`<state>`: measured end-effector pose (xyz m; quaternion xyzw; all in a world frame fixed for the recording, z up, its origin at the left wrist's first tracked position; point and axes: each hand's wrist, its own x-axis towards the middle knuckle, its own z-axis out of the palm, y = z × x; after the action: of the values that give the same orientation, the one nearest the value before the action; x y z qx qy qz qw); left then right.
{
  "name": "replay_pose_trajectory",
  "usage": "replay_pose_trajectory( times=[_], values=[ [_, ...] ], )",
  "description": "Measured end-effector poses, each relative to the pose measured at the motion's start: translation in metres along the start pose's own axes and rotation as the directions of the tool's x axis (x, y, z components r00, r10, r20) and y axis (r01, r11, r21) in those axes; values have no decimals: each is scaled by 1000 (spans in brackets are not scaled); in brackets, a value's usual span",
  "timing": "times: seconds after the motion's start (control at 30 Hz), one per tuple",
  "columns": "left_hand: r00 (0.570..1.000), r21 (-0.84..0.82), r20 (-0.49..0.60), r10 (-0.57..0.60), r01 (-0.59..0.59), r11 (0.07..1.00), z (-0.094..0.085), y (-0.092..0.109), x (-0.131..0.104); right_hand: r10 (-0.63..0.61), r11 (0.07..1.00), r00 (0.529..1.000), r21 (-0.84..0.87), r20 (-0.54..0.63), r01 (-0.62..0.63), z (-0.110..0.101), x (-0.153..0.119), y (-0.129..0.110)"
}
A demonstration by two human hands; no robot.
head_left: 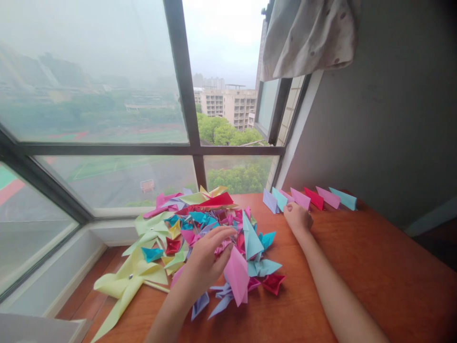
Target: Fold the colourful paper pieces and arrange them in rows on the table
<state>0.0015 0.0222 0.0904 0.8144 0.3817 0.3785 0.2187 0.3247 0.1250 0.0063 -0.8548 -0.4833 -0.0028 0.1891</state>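
My right hand (298,217) is at the far side of the table, its fingers closed on a pink paper plane (285,195), which they partly hide. That plane stands in a row, between a light blue paper plane (279,198) and another pink one (300,198). My left hand (214,250) hovers over a heap of folded paper, thumb and fingers apart. Just beside its thumb a larger pink paper plane (237,276) leans on the heap; whether they touch I cannot tell. A pale blue paper plane (252,238) rises to the right of that one.
The row also has a lavender plane (270,202), a red one (314,198) and a light blue one (344,198) at its right end. Yellow-green pinwheels (134,274) lie left of the heap. Windows border the wooden table (371,267); a curtain (310,38) hangs above.
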Motion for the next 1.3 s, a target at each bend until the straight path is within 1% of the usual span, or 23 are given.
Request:
replay_pose_trajectory(
  times=[0.23, 0.37, 0.43, 0.5, 0.6, 0.67, 0.73, 0.8, 0.9, 1.0, 1.1, 1.13, 1.17, 1.23, 1.3],
  values=[
    [1000, -4, -30, -4, 4, 1000, -2, 3, 1, -29, 998, 999, 57, -46, 32, -6, -6, 16],
    [997, 7, -74, 11, -11, 1000, -5, 2, 1, -38, 989, 998, 138, -44, 44, -10, -12, 23],
    [992, 23, -122, 12, -9, 1000, -8, -1, 1, -63, 983, 997, 170, -35, 68, -9, -16, 24],
    [983, 42, -185, -11, 19, 999, -13, -6, 1, -106, 975, 994, 196, -19, 108, -8, -20, 24],
    [955, 61, -287, -76, 97, 993, -23, -15, 0, -196, 949, 981, 255, 5, 188, -6, -27, 19],
    [927, 70, -349, -136, 171, 983, -30, -22, -1, -265, 918, 964, 310, 12, 249, -5, -31, 13],
    [893, 77, -401, -206, 257, 963, -36, -29, -2, -336, 877, 942, 373, 20, 305, -7, -36, 7],
    [867, 90, -419, -271, 337, 937, -42, -36, -3, -399, 837, 916, 422, 33, 349, -9, -41, 2],
    [860, 137, -398, -320, 401, 906, -45, -46, -5, -461, 798, 886, 460, 50, 389, -14, -48, -5],
    [886, 158, -339, -315, 384, 910, -40, -50, -5, -518, 747, 855, 504, 33, 433, -24, -56, -13],
    [930, 157, -240, -280, 321, 934, -29, -46, -3, -569, 672, 822, 583, 15, 455, -41, -70, -25],
    [940, 163, -213, -265, 302, 939, -25, -43, -2, -595, 643, 803, 615, 25, 457, -48, -77, -30],
    [948, 171, -192, -252, 286, 943, -21, -40, -1, -629, 614, 777, 640, 43, 461, -56, -85, -35],
    [959, 186, -169, -227, 258, 948, -14, -36, 0, -707, 579, 701, 645, 92, 499, -71, -104, -45],
    [967, 188, -151, -207, 234, 954, -10, -35, 1, -752, 586, 644, 588, 139, 557, -82, -124, -53]
  ],
)
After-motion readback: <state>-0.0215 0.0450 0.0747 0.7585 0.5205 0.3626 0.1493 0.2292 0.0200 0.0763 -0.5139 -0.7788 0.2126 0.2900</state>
